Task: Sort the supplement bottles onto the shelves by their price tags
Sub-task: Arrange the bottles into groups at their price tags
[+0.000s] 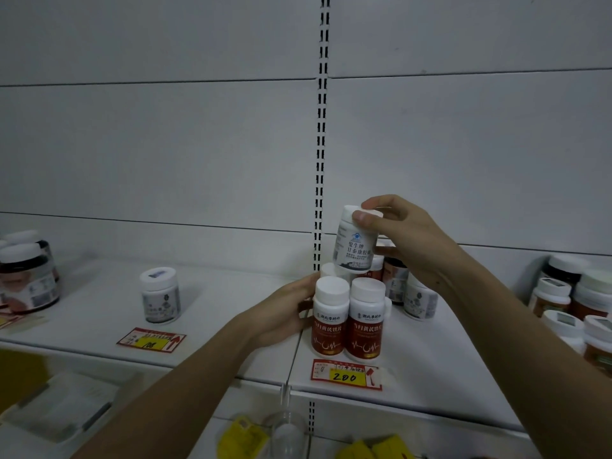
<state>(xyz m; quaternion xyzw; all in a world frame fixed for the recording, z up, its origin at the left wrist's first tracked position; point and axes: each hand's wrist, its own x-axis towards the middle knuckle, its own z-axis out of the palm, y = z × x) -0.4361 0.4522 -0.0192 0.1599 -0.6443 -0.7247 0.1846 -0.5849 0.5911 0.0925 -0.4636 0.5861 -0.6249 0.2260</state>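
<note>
My right hand (402, 233) grips a white bottle with a grey label (356, 246) by its cap, lifted above a cluster of bottles on the shelf (231, 293). Two red-labelled, white-capped bottles (347, 319) stand at the front of that cluster, behind a price tag reading 200 (346, 374). My left hand (291, 309) rests against the left red-labelled bottle, fingers curled round its side. Further left a lone grey-labelled bottle (160, 294) stands behind a tag reading 108 (150, 339).
Dark jars (28, 276) stand at the shelf's far left. Several more white-capped bottles (576, 299) crowd the far right, and others (417, 296) sit behind the red pair. Yellow tags (243, 438) and a clear hook hang below the shelf edge. A slotted upright (320, 144) divides the back wall.
</note>
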